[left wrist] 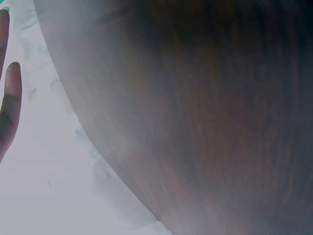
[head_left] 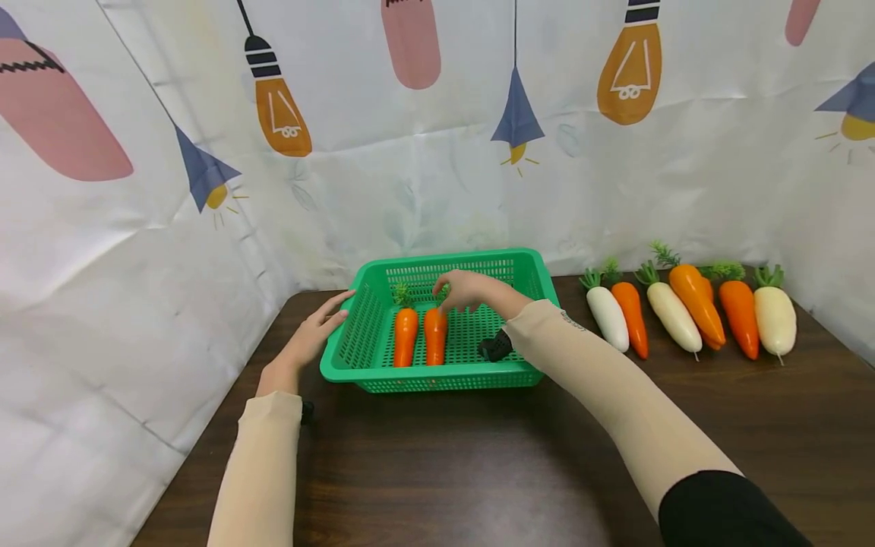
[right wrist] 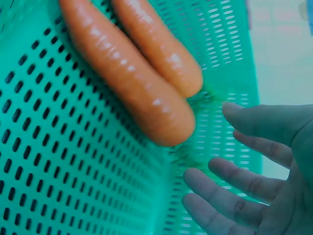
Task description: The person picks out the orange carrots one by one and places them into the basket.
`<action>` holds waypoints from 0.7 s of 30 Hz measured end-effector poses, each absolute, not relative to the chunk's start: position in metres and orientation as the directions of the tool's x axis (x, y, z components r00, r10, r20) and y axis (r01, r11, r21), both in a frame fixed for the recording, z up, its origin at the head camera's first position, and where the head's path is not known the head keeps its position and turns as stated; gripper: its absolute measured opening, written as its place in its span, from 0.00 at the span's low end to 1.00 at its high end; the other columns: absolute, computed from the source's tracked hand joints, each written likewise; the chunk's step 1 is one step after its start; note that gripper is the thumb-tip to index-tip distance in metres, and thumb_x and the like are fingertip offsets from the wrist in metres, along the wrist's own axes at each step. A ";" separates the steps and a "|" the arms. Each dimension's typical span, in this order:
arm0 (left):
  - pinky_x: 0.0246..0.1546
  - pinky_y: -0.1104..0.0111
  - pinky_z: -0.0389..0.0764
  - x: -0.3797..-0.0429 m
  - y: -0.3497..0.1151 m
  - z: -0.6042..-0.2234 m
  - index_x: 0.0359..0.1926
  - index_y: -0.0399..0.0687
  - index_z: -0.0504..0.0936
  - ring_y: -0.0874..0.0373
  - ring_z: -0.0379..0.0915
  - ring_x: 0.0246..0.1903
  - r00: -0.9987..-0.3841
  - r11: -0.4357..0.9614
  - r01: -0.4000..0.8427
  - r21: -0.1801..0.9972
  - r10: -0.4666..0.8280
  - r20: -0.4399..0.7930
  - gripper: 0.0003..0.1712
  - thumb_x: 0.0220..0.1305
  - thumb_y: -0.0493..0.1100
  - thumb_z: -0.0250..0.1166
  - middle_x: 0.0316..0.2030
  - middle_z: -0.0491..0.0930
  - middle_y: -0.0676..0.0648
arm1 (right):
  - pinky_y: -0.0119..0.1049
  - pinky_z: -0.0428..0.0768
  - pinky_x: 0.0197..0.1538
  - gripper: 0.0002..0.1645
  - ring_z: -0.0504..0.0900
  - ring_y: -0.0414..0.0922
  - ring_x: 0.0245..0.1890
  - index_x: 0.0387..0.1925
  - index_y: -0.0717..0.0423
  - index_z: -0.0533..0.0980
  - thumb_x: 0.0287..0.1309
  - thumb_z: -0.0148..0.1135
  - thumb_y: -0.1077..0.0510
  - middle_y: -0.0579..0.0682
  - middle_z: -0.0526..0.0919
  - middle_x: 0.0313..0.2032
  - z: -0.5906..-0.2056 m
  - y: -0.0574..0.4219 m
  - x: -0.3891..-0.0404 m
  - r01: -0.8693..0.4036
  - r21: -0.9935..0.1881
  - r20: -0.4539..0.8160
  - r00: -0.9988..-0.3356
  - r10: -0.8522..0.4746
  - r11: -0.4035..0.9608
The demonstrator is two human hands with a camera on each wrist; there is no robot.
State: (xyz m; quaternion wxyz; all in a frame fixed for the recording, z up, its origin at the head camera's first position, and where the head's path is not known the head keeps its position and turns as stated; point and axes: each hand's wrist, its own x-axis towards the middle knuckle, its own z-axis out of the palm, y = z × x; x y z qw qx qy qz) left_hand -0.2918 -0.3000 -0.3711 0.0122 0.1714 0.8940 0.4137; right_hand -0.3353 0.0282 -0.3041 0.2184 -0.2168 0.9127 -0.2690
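Two orange carrots with feathery green tops lie side by side in a green perforated basket (head_left: 437, 372), a left carrot (head_left: 405, 334) and a right carrot (head_left: 435, 338). Over the leafy end of the right carrot hovers my right hand (head_left: 475, 291). In the right wrist view its fingers (right wrist: 234, 198) are spread and relaxed, apart from the orange bodies, with nothing held. My left hand (head_left: 307, 346) reaches to the basket's left rim, fingers extended and fingertips at the edge. Only a couple of left fingers (left wrist: 13, 98) show in the left wrist view.
Right of the basket, a row of vegetables lies on the dark wooden table (head_left: 444, 463): a white radish (head_left: 608, 317), a slim carrot (head_left: 630, 319), and several more carrots and pale radishes. A patterned cloth (head_left: 437, 182) hangs behind and along the left side.
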 end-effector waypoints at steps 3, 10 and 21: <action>0.64 0.27 0.55 -0.292 -0.300 -0.371 0.83 0.57 0.53 0.25 0.51 0.72 -0.942 0.600 0.294 0.744 0.313 0.119 0.33 0.84 0.56 0.44 0.80 0.45 0.37 | 0.38 0.79 0.34 0.30 0.81 0.50 0.39 0.71 0.55 0.70 0.72 0.64 0.58 0.59 0.81 0.58 -0.294 0.034 -0.332 -0.312 -0.597 -0.244 -0.807 -0.538 0.739; 0.64 0.27 0.55 -0.290 -0.300 -0.371 0.83 0.57 0.52 0.25 0.50 0.72 -0.942 0.612 0.299 0.732 0.314 0.122 0.33 0.84 0.56 0.44 0.80 0.44 0.36 | 0.36 0.78 0.37 0.28 0.81 0.53 0.47 0.70 0.57 0.72 0.73 0.63 0.57 0.60 0.77 0.63 -0.275 0.051 -0.322 -0.324 -0.666 -0.197 -0.793 -0.577 0.672; 0.63 0.27 0.56 -0.287 -0.296 -0.368 0.83 0.56 0.52 0.25 0.50 0.72 -0.943 0.608 0.287 0.740 0.317 0.106 0.33 0.84 0.56 0.45 0.80 0.44 0.34 | 0.47 0.82 0.51 0.23 0.82 0.55 0.52 0.67 0.56 0.75 0.74 0.60 0.58 0.62 0.78 0.63 -0.258 0.094 -0.303 -0.448 -0.667 -0.029 -0.783 -0.621 0.596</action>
